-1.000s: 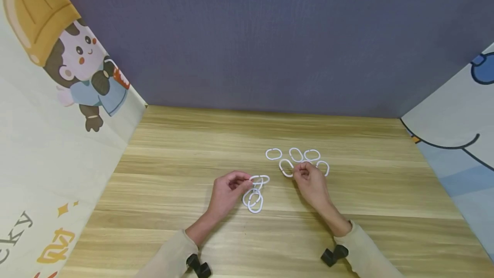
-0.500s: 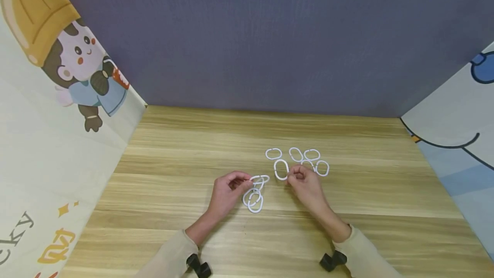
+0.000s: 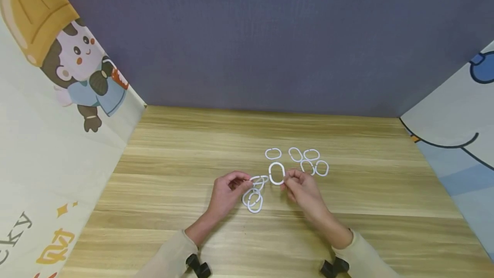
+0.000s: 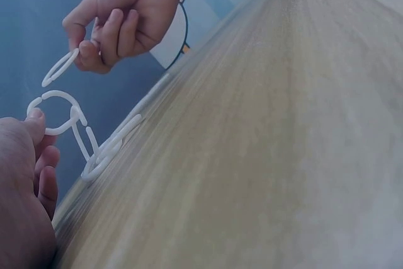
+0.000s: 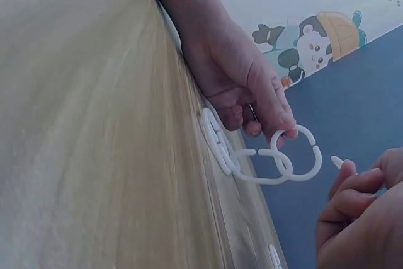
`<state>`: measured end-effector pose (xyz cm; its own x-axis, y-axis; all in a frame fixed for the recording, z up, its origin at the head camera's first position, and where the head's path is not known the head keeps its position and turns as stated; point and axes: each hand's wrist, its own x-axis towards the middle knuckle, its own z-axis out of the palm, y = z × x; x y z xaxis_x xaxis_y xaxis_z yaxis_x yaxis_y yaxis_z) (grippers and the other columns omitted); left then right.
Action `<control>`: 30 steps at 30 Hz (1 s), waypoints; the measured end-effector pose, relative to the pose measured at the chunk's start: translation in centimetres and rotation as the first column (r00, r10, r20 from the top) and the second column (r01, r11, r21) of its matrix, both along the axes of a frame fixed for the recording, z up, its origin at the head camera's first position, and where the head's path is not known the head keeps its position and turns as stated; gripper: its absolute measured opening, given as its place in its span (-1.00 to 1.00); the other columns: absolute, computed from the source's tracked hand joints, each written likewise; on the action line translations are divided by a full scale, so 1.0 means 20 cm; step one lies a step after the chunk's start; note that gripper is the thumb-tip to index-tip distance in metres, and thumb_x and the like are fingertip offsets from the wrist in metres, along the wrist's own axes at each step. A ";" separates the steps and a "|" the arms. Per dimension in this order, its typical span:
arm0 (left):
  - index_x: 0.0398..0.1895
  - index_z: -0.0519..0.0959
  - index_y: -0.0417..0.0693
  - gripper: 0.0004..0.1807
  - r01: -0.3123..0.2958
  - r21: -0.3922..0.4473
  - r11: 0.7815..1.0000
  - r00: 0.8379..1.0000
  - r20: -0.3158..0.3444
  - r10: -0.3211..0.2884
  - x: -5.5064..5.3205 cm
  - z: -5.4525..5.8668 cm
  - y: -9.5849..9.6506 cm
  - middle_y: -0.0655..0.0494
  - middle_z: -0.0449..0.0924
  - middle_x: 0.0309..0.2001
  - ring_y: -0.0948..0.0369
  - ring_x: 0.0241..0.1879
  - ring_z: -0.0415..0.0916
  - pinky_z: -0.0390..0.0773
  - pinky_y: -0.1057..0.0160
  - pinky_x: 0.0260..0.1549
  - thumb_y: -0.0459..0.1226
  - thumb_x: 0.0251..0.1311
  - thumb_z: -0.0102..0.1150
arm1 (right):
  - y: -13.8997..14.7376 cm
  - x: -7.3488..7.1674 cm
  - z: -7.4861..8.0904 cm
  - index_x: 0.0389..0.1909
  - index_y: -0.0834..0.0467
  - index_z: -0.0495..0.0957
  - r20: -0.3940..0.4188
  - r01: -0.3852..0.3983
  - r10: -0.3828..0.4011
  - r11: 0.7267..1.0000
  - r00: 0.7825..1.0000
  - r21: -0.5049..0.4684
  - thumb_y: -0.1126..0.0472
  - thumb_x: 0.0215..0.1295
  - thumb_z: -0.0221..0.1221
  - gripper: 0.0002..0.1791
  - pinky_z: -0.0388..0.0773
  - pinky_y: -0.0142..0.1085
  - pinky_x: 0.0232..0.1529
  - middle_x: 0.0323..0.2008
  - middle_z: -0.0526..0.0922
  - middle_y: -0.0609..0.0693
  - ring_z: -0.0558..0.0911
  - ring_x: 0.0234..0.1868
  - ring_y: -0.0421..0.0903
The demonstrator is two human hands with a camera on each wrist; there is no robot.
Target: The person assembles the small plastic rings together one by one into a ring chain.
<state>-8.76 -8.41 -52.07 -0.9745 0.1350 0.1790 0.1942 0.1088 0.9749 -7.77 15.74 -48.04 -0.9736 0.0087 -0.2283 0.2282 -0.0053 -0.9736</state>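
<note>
Between thumb and fingertips, my left hand (image 3: 228, 192) pinches the top link of a short chain of white plastic C-shaped links (image 3: 254, 203). The chain hangs down, and its lower links lie on the table. My right hand (image 3: 306, 190) pinches one loose white oval link (image 3: 276, 173) by its side, just right of the chain. In the left wrist view this single link (image 4: 60, 67) is apart from the chain's top link (image 4: 60, 96), which has a small gap in its loop. Mostly hidden by the right fingers, only the loose link's tip (image 5: 338, 162) shows in the right wrist view.
Several more white links (image 3: 307, 167) lie on the wooden table (image 3: 185, 140) behind my right hand, one of them (image 3: 273, 154) a little off to the left. A dark panel (image 3: 247, 42) stands at the back, with printed walls at both sides.
My right hand has drawn one link away from the group and carried it left and nearer, up to the chain. The left hand stays in place, holding the chain.
</note>
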 end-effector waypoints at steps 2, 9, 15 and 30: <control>-0.14 0.80 -0.28 -0.88 0.000 -0.003 1.000 1.000 0.002 0.000 0.00 0.00 0.00 -0.12 0.80 -0.27 0.33 -0.36 0.60 0.61 0.44 -0.32 -0.43 0.31 0.54 | -0.01 0.01 0.00 -0.17 0.38 0.55 0.006 -0.006 0.006 1.000 1.000 -0.002 0.47 0.48 0.07 -0.91 0.19 -0.48 -0.60 -0.49 0.65 -0.03 0.32 -0.65 -0.29; -0.16 0.80 -0.29 -0.89 0.000 -0.007 1.000 1.000 -0.022 0.000 0.00 -0.01 0.00 -0.11 0.79 -0.29 0.35 -0.37 0.59 0.60 0.44 -0.34 -0.46 0.30 0.53 | -0.03 0.02 0.00 -0.20 0.39 0.56 0.002 -0.025 0.025 1.000 1.000 -0.016 0.47 0.51 0.11 -0.92 0.19 -0.48 -0.61 -0.49 0.63 -0.02 0.32 -0.64 -0.29; -0.20 0.82 -0.28 -0.90 0.001 -0.005 1.000 0.999 -0.042 -0.002 0.00 -0.01 0.00 -0.11 0.79 -0.31 0.35 -0.37 0.60 0.60 0.44 -0.35 -0.47 0.26 0.55 | -0.04 0.03 -0.02 -0.19 0.38 0.57 0.007 -0.058 0.058 0.998 0.998 0.007 0.44 0.55 0.14 -0.92 0.21 -0.48 -0.59 -0.48 0.62 0.01 0.35 -0.61 -0.28; -0.18 0.83 -0.25 -0.89 0.002 -0.007 1.000 0.995 -0.096 -0.002 0.00 -0.01 0.00 -0.11 0.79 -0.26 0.33 -0.33 0.60 0.60 0.42 -0.32 -0.46 0.26 0.56 | -0.05 0.03 -0.04 -0.18 0.38 0.58 -0.007 -0.082 0.082 0.996 0.997 0.047 0.45 0.51 0.14 -0.94 0.23 -0.47 -0.60 -0.49 0.63 0.02 0.36 -0.62 -0.25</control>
<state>-8.73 -8.41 -52.23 -0.9527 0.1385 0.2704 0.2867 0.1151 0.9511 -7.08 14.78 -48.84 -0.9734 -0.0609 -0.2211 0.2176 0.0586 -0.9743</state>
